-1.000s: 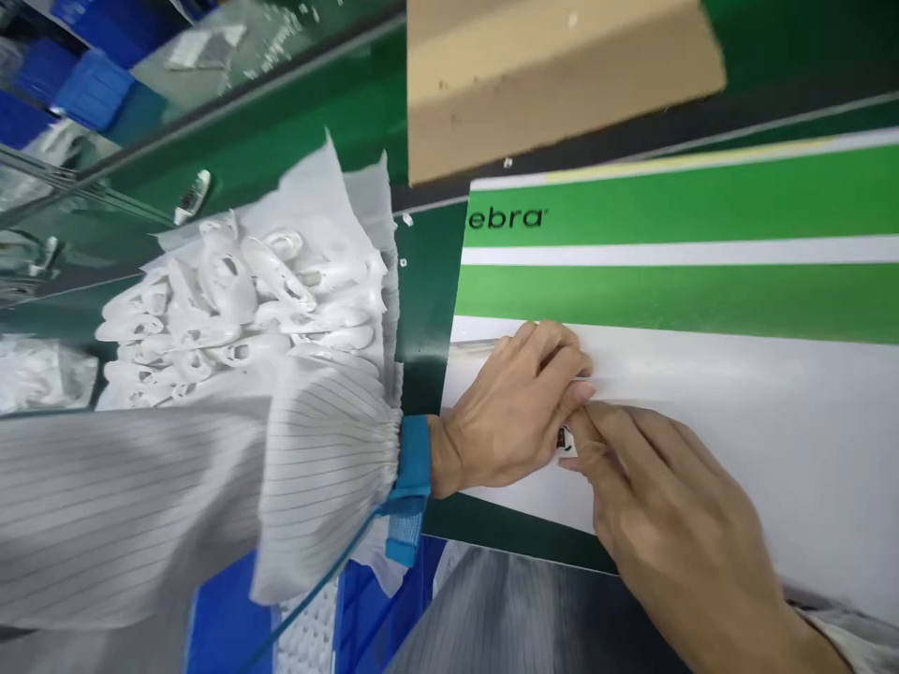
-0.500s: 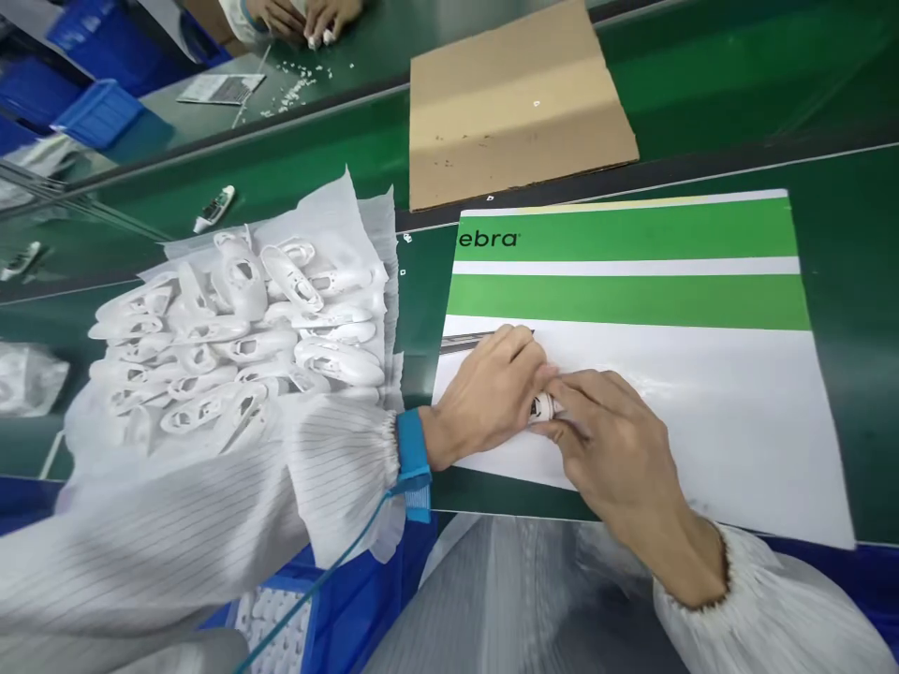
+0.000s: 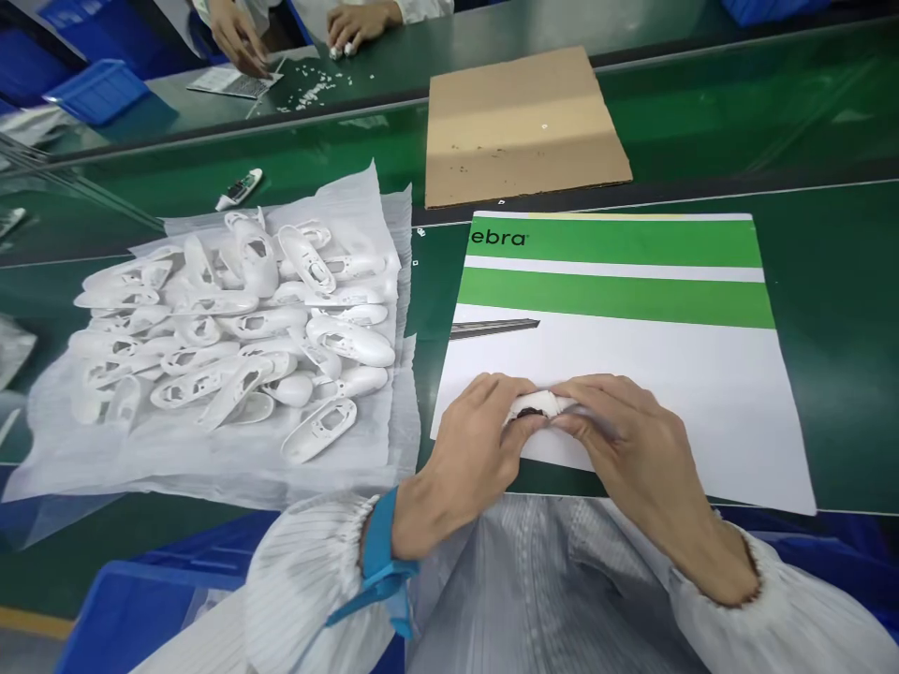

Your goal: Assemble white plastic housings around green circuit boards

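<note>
A small white plastic shell (image 3: 539, 403) with a dark part showing on its near side is pinched between my two hands. My left hand (image 3: 478, 440) grips its left end, thumb in front and fingers behind. On the other end my right hand (image 3: 625, 435) closes in the same manner. Both are over the lower part of a white and green printed sheet (image 3: 674, 393). Metal tweezers (image 3: 495, 328) lie on the sheet beyond my left hand. The fingers hide much of the shell.
Many white plastic shells (image 3: 239, 323) lie on white foam sheeting (image 3: 358, 449) at left. A cardboard piece (image 3: 523, 131) is farther back. Beside the foam lies a shell with a circuit board (image 3: 240, 189). Another person's hands (image 3: 361, 23) work across the line. A blue bin (image 3: 133, 608) stands below.
My left hand has turned and come nearer to me, uncovering the tweezers and more of the white shell. The view has shifted. Across the line, one of the other person's hands has moved toward a card.
</note>
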Demonstrator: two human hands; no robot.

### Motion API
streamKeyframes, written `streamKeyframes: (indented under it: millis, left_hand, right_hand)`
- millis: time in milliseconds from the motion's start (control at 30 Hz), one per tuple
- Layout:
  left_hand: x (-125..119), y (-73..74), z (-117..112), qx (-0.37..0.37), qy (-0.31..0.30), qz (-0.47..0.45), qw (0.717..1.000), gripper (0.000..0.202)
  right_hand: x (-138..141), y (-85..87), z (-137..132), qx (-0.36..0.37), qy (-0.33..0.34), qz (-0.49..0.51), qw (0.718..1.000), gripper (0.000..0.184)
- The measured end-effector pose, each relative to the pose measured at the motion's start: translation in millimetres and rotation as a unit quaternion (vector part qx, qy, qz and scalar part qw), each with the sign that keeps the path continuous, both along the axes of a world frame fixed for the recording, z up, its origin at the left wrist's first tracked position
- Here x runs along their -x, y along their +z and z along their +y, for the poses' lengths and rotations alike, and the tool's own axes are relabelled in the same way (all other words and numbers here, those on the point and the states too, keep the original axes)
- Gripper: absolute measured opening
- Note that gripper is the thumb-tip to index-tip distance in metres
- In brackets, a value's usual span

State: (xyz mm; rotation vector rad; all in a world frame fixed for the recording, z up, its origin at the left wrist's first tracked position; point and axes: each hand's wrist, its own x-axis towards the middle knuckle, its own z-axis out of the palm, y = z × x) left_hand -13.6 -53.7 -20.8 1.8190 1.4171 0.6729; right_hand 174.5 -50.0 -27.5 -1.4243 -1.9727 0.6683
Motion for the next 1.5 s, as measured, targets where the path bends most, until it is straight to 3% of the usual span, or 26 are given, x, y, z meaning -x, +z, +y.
streamKeyframes:
  millis: [67, 133, 233, 467, 533, 600, 800, 933, 1133, 1233, 1300, 1367, 1500]
  left_hand:
    - [0.9, 10.6, 3.4, 0.157, 0.014, -0.107, 0.982, 0.027]
    - [1.4, 18.7, 7.5, 0.294, 0.02, -0.19, 0.936, 0.038]
    - [-0.4, 22.0, 12.9, 0.36, 0.018, -0.245, 0.9, 0.046]
    - [-2.9, 25.0, 16.2, 0.346, 0.03, -0.255, 0.903, 0.042]
    - [-3.7, 29.7, 14.5, 0.306, 0.033, -0.275, 0.911, 0.035]
    - [-7.6, 33.9, 12.6, 0.255, 0.034, -0.288, 0.922, 0.042]
    - [-31.1, 39.3, 15.8, 0.104, 0.043, -0.233, 0.966, 0.027]
    - [-33.9, 39.3, 20.7, 0.069, 0.037, -0.216, 0.973, 0.022]
    - [-18.9, 26.6, 22.6, 0.001, 0.05, -0.123, 0.991, 0.03]
    - [-11.7, 14.2, 21.9, -0.02, 0.037, -0.089, 0.995, 0.031]
    - [-5.5, 5.8, 21.5, -0.041, 0.017, -0.07, 0.997, 0.033]
    - [1.4, 0.5, 22.8, -0.062, -0.016, -0.04, 0.997, 0.033]
    - [2.2, 2.4, 37.5, -0.062, -0.064, 0.058, 0.994, 0.028]
  right_hand:
    - [-6.7, 9.3, 2.6, 0.105, 0.021, 0.065, 0.992, 0.022]
    - [-11.9, 18.4, 4.7, 0.197, 0.019, 0.11, 0.974, 0.027]
    - [-14.3, 26.8, 5.6, 0.266, -0.006, 0.123, 0.956, 0.033]
    - [-17.0, 26.6, 8.3, 0.288, -0.035, 0.139, 0.947, 0.034]
    - [-22.9, 25.2, 12.4, 0.291, -0.061, 0.147, 0.943, 0.036]
    - [-29.8, 23.6, 17.3, 0.32, -0.076, 0.157, 0.931, 0.042]
    - [-41.5, 14.6, 26.6, 0.42, -0.026, 0.245, 0.874, 0.047]
    - [-42.5, 11.3, 27.4, 0.43, -0.032, 0.253, 0.866, 0.049]
    - [-44.5, 21.9, 28.8, 0.374, -0.085, 0.179, 0.906, 0.051]
    - [-43.7, 22.0, 27.6, 0.324, -0.072, 0.131, 0.934, 0.044]
    - [-39.7, 15.6, 25.8, 0.253, -0.038, 0.091, 0.962, 0.037]
    - [-33.5, 5.7, 24.1, 0.137, -0.015, 0.021, 0.99, 0.042]
    - [-22.9, -9.7, 22.5, -0.057, 0.005, -0.12, 0.991, 0.028]
